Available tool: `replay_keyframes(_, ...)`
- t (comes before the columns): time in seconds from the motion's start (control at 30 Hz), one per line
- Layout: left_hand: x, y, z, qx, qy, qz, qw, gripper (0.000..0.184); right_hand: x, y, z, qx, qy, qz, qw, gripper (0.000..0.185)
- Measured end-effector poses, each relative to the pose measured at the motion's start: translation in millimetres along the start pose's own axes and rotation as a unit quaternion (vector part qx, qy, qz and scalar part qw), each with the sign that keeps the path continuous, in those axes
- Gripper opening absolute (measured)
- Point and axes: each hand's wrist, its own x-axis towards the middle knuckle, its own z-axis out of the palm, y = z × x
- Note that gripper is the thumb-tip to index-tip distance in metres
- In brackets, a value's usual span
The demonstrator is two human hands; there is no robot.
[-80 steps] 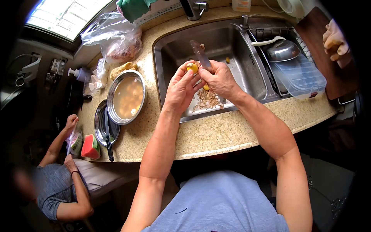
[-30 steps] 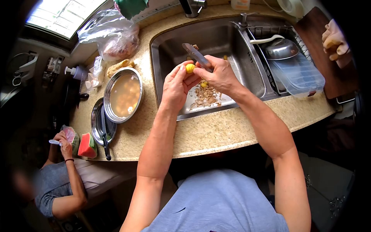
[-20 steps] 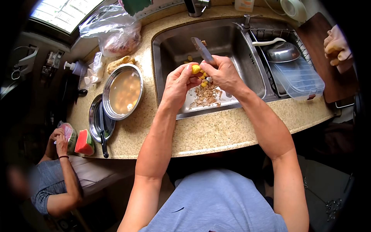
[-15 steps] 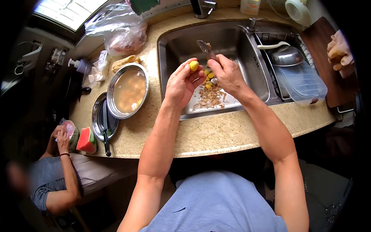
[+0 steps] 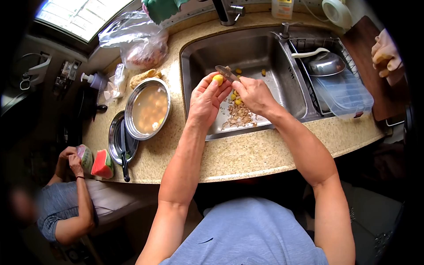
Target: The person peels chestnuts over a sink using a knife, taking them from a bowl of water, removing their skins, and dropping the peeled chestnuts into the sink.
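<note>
Over the sink point(image 5: 282, 99), my left hand point(image 5: 206, 95) pinches a small yellow piece of food point(image 5: 217, 80) between thumb and fingers. My right hand point(image 5: 252, 93) is closed round a knife point(image 5: 227, 73), whose blade points up and left beside the yellow piece. A brown scrap clings near the blade's tip. Below my hands, brown peelings point(image 5: 239, 115) and several yellow pieces point(image 5: 238, 101) lie on the sink floor. To the left stands a metal bowl point(image 5: 165, 115) of cloudy liquid with pale pieces in it.
A metal plate point(image 5: 113, 140) bears a black-handled knife point(image 5: 124, 154). Near it are a watermelon piece point(image 5: 102, 164) and another person's hands point(image 5: 73, 160) at a plastic bag. A plastic bag point(image 5: 143, 46) lies behind the bowl. The dish rack point(image 5: 304, 75) is at the right.
Since the frame half a second ago, my right hand has moved left and down, bringing the knife blade back beside the yellow piece. The view has shifted slightly.
</note>
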Motion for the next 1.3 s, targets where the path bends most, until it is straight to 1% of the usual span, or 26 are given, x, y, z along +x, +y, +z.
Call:
replay_keyframes(0.13,0.4,0.1,2.1,0.007,0.011,-0.001,1.000,0.027,-2.0,-2.9,-3.2,0.052,0.008,-0.014,0.998,0.038)
replay_keyframes(0.2,1.2,0.9,0.7,-0.003,0.016,0.004,1.000,0.027,-3.1,-4.3,-2.3,0.053,-0.019,-0.005,0.998,0.039)
replay_keyframes(0.27,1.2,1.3,-4.2,0.006,-0.018,-0.004,1.000,0.027,0.6,2.7,-1.7,0.050,-0.008,-0.017,0.999,0.039)
replay_keyframes(0.33,0.4,2.2,-1.1,0.023,-0.019,-0.005,1.000,0.026,0.6,3.1,-4.3,0.046,0.004,-0.025,0.999,0.039)
replay_keyframes(0.43,2.2,1.9,0.2,0.042,-0.020,0.008,0.999,0.027,1.2,-0.7,-8.5,0.088,0.000,-0.006,0.996,0.038)
replay_keyframes(0.5,1.4,1.2,-1.4,0.041,-0.018,0.018,0.999,0.027,1.0,-0.7,-8.5,0.107,-0.064,0.024,0.992,0.040)
replay_keyframes(0.53,0.3,3.2,-3.0,0.060,-0.027,0.015,0.998,0.030,1.8,2.0,-7.7,0.107,-0.066,0.025,0.992,0.040)
replay_keyframes(0.57,-0.3,4.5,-3.9,0.080,-0.037,0.013,0.996,0.032,3.3,6.1,-6.9,0.083,-0.049,0.007,0.995,0.040)
replay_keyframes(0.63,-0.5,3.4,-5.0,0.074,-0.038,0.005,0.997,0.032,3.2,6.2,-7.1,0.058,-0.032,-0.012,0.998,0.041)
replay_keyframes(0.7,0.8,3.5,-1.4,0.069,-0.042,-0.002,0.997,0.033,2.7,2.8,-8.6,0.102,-0.020,-0.001,0.995,0.042)
replay_keyframes(0.73,0.4,3.3,2.7,0.063,-0.041,0.005,0.997,0.033,2.2,1.0,-9.7,0.102,-0.020,-0.001,0.995,0.042)
replay_keyframes(0.8,-0.3,3.5,3.5,0.057,-0.039,0.011,0.998,0.033,1.0,-1.5,-10.4,0.145,-0.061,0.010,0.988,0.043)
replay_keyframes(0.83,-0.8,3.9,0.7,0.052,-0.045,0.009,0.998,0.033,1.6,0.6,-9.3,0.146,-0.063,0.011,0.987,0.043)
replay_keyframes(0.9,-0.5,2.8,-1.9,0.048,-0.053,0.007,0.997,0.032,5.2,4.3,-9.5,0.091,-0.058,0.019,0.994,0.043)
replay_keyframes(1.0,2.4,0.7,-1.7,0.072,-0.039,-0.003,0.997,0.032,2.9,-1.2,-11.9,0.124,-0.041,0.035,0.991,0.044)
replay_keyframes(1.03,2.1,-0.3,-1.7,0.074,-0.043,0.010,0.996,0.032,2.6,-2.6,-13.7,0.126,-0.039,0.036,0.991,0.044)
replay_keyframes(1.1,1.5,-0.4,-3.0,0.077,-0.048,0.023,0.996,0.032,2.4,-3.9,-16.9,0.107,-0.090,0.043,0.989,0.043)
replay_keyframes(1.13,1.2,1.5,-4.9,0.110,-0.045,0.018,0.993,0.032,2.6,-1.4,-16.5,0.108,-0.089,0.043,0.989,0.043)
replay_keyframes(1.17,0.7,2.7,-6.4,0.143,-0.041,0.014,0.989,0.031,3.0,2.6,-15.1,0.065,-0.052,0.008,0.997,0.042)
replay_keyframes(1.2,-0.4,3.6,-3.7,0.145,-0.041,0.013,0.989,0.031,2.8,4.1,-13.7,0.022,-0.013,-0.026,0.999,0.042)
replay_keyframes(1.27,0.1,6.3,2.8,0.100,-0.019,0.001,0.995,0.032,3.4,3.3,-11.4,0.049,0.001,-0.016,0.999,0.041)
replay_keyframes(1.3,0.4,6.0,-1.7,0.101,-0.019,0.002,0.995,0.032,2.9,2.4,-10.2,0.073,0.010,-0.006,0.997,0.040)
